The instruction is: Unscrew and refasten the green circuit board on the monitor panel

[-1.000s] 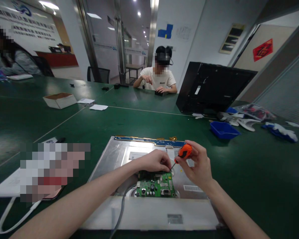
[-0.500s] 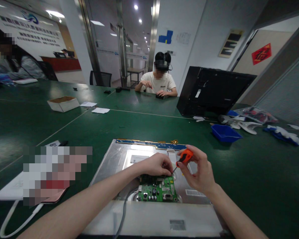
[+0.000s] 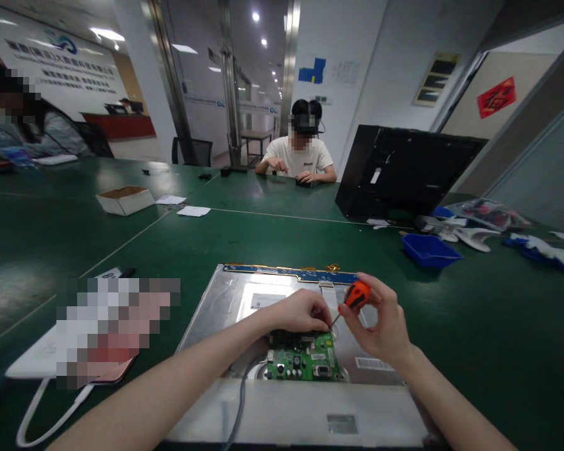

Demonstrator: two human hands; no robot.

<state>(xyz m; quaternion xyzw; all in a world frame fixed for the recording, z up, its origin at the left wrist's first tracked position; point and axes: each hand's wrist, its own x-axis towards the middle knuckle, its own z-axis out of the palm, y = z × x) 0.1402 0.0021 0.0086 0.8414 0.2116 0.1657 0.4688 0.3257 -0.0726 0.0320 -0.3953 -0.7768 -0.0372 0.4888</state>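
My right hand (image 3: 380,319) grips an orange and black screwdriver (image 3: 357,294) by its handle, the shaft slanting down to the left. The screwdriver's tip meets the upper right corner of a green circuit board (image 3: 303,358). Beside that tip, my left hand (image 3: 305,311) has its fingers bent and pinched together at the board's top edge; what they hold, if anything, is hidden. The board lies on a silver metal display panel (image 3: 291,410). A narrow blue circuit strip (image 3: 282,273) runs along the panel's far edge, and a grey cable (image 3: 242,401) leaves the board's left side.
Left of the panel lie a white device and a pinkish one, blurred, with a white cable (image 3: 31,407). A white box (image 3: 126,200), a blue tray (image 3: 431,250) and a large black monitor casing (image 3: 404,172) stand farther back. A co-worker (image 3: 298,150) sits across the green table.
The whole view has shifted slightly, so the things on the table appear a little farther right. Both hands and the screwdriver keep nearly the same place at the board's corner.
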